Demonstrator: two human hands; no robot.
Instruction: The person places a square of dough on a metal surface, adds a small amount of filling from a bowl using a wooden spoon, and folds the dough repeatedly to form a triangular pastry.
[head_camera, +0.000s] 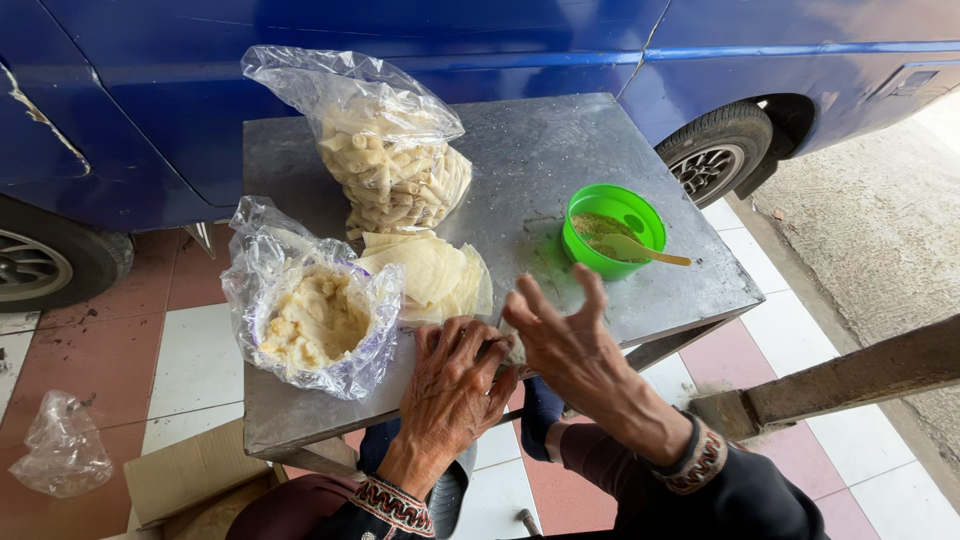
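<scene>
Steel table (560, 150): two clear bags (390, 150), green bowl (612, 230), both hands (500, 360).

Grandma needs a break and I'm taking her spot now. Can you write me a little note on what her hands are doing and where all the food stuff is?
Left hand: flat, fingers pressing on a piece at the near edge of the metal table; the piece is mostly hidden.
Right hand: open, fingers spread, touching the same spot.
Pale wrappers: stacked just beyond the hands.
Bag of mashed filling: open, to the left.
Bag of finished rolls: at the back, fairly full.
Green bowl with crumbly seasoning and a spoon: to the right.
Left: many wrappers, much filling.
</scene>
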